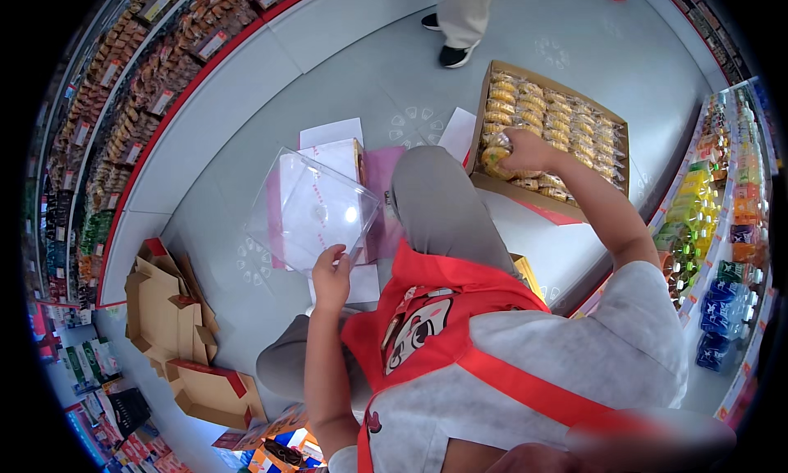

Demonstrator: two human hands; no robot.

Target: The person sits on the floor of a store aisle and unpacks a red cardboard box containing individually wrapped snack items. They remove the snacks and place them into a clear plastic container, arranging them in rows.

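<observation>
My left hand (331, 280) pinches the near corner of a clear plastic box (315, 209), which is tilted and looks see-through with nothing in it. Behind it lies a carton topped with white printed paper (292, 171). On the right, my right hand (528, 151) reaches into an open cardboard box (486, 88) and grips clear-wrapped round yellow pastries (495, 160) at its near left corner. Rows of more wrapped pastries (559, 119) fill that box. How many pastries are in my fingers is hidden.
Opened cardboard cartons (161, 319) lie on the floor at left. Curved shelves of packaged snacks (148, 97) line the left side, and bottled drinks (695, 196) stand at right. Another person's legs (466, 14) are at the top. A pink sheet (385, 165) lies near my knee.
</observation>
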